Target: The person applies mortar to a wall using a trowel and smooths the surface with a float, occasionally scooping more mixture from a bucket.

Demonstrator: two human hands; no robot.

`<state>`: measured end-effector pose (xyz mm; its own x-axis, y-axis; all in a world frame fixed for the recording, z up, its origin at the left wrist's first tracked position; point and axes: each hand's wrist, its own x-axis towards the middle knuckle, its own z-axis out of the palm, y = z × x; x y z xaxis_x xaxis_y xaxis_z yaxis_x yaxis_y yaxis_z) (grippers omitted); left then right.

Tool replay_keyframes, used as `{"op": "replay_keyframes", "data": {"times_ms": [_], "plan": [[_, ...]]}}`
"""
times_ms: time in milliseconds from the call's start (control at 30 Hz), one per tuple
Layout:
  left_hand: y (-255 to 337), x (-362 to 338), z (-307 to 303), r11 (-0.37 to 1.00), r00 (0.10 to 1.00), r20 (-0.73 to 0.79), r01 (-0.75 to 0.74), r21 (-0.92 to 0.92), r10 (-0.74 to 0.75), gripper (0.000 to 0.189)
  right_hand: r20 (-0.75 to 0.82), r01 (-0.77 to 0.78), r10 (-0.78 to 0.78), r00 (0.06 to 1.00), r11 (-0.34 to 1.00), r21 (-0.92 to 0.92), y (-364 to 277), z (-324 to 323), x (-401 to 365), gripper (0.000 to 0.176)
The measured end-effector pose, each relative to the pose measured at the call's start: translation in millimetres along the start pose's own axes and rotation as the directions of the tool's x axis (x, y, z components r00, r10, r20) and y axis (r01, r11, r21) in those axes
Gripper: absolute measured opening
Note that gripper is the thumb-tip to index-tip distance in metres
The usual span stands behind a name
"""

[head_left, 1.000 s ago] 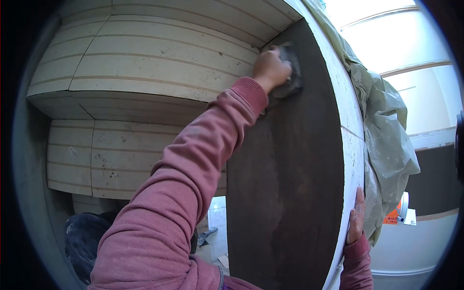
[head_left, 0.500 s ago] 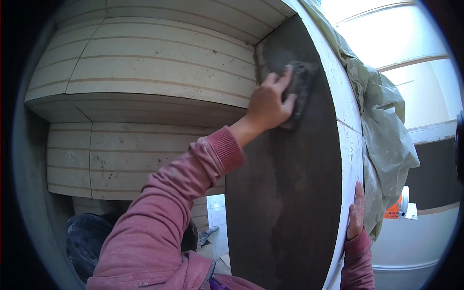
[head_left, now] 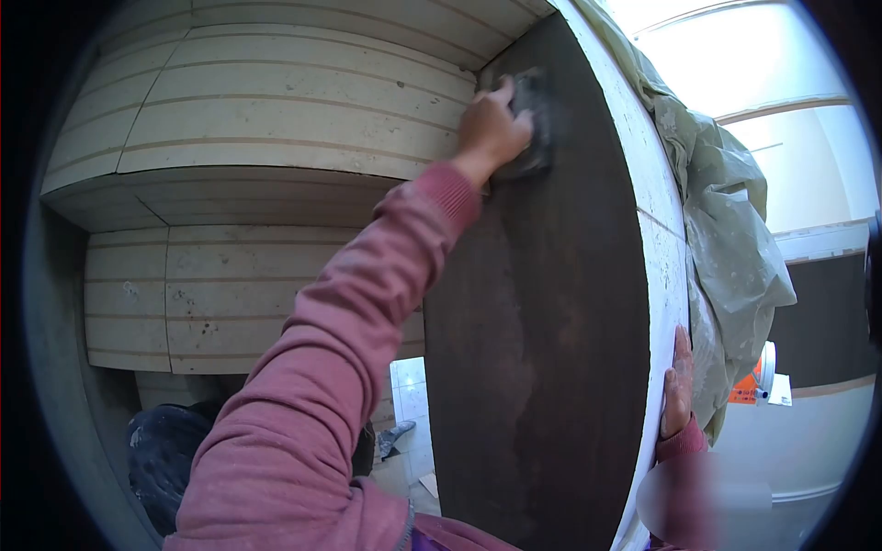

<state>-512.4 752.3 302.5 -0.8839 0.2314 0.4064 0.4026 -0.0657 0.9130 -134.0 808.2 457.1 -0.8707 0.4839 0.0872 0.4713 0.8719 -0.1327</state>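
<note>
My left hand (head_left: 494, 133), in a dusty pink sleeve, grips a dark rectangular pad (head_left: 533, 129) blurred by motion. It is pressed against the dark grey smooth surface (head_left: 542, 340), near the top corner beside the pale grooved boards. Lighter, uneven streaks run down the middle of that surface. Lower right, my right hand (head_left: 678, 395) rests on the white edge strip (head_left: 654, 303) with its fingers stretched along it, holding nothing. Pale smudges mark its skin.
Cream stepped boards (head_left: 303, 101) with tan grooves fill the left side. Crumpled greenish plastic sheeting (head_left: 735, 239) hangs past the white edge. An orange and white bucket (head_left: 761, 376) stands at the right. A dark rounded item (head_left: 170, 459) sits lower left, beside a tiled floor (head_left: 412, 395).
My left hand and the pad have moved up and to the left along the dark surface, into its upper corner. My right hand remains on the white edge.
</note>
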Motion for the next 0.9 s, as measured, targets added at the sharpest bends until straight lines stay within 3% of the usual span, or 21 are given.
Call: {"op": "replay_keyframes", "data": {"times_ms": [67, 100, 167, 200, 267, 367, 400, 467, 567, 667, 733, 767, 833, 900], "plan": [[34, 5, 0, 0.99, 0.991, -0.089, -0.11, -0.088, 0.102, 0.056, -0.006, 0.011, -0.011, 1.0, 1.0, -0.02, 3, 1, 2, 0.066], [41, -24, -3, 0.991, 0.992, -0.081, -0.101, -0.09, 0.094, 0.056, -0.003, 0.006, -0.006, 1.0, 0.999, -0.036, 5, -1, -1, 0.067], [51, -76, -20, 0.948, 0.96, -0.054, -0.281, -0.153, 0.276, 0.054, 0.006, 0.003, -0.003, 1.0, 0.999, -0.039, 2, -2, -3, 0.066], [39, -85, -25, 0.944, 0.956, -0.055, -0.293, -0.152, 0.288, 0.054, 0.001, 0.009, -0.009, 1.0, 0.999, -0.042, 0, -2, -1, 0.066], [6, -105, -25, 0.995, 0.991, 0.116, -0.058, -0.085, 0.067, 0.054, -0.01, 0.011, -0.011, 1.0, 0.999, -0.043, 0, 0, 0, 0.066], [-12, -30, 1, 0.995, 0.997, 0.038, 0.071, -0.07, -0.069, 0.056, 0.005, 0.009, -0.009, 1.0, 0.999, -0.036, 2, 0, -1, 0.065], [4, -29, 3, 0.995, 0.997, 0.034, 0.072, -0.075, -0.07, 0.056, -0.001, 0.01, -0.01, 1.0, 0.999, -0.031, 2, -1, 1, 0.064], [48, -39, -3, 0.964, 0.974, -0.133, -0.205, -0.172, 0.183, 0.056, -0.003, 0.014, -0.014, 1.0, 0.999, -0.041, 1, -2, 4, 0.064], [52, -121, -31, 0.944, 0.967, -0.016, -0.253, -0.211, 0.256, 0.055, -0.013, -0.012, 0.011, 1.0, 1.0, -0.022, 3, -1, 5, 0.063], [8, -141, -20, 0.982, 0.986, 0.077, -0.136, -0.128, 0.146, 0.057, -0.007, 0.013, -0.014, 1.0, 0.995, -0.099, 3, -1, 1, 0.062], [-14, -92, -4, 0.999, 0.999, -0.034, 0.038, 0.001, -0.038, 0.061, -0.016, 0.014, -0.016, 1.0, 0.995, -0.096, 3, 1, 1, 0.062], [-2, -90, -6, 0.999, 0.999, -0.036, 0.039, 0.003, -0.039, 0.061, -0.015, 0.017, -0.019, 1.0, 0.995, -0.096, 4, 2, 2, 0.062], [47, -82, -12, 0.975, 0.99, -0.057, -0.136, -0.173, 0.128, 0.063, -0.027, 0.013, -0.015, 1.0, 0.997, -0.078, 10, 2, 1, 0.061], [83, -143, -33, 0.937, 0.962, 0.002, -0.266, -0.227, 0.274, 0.061, -0.021, 0.02, -0.021, 1.0, 0.997, -0.078, 11, 2, -2, 0.061]]}}
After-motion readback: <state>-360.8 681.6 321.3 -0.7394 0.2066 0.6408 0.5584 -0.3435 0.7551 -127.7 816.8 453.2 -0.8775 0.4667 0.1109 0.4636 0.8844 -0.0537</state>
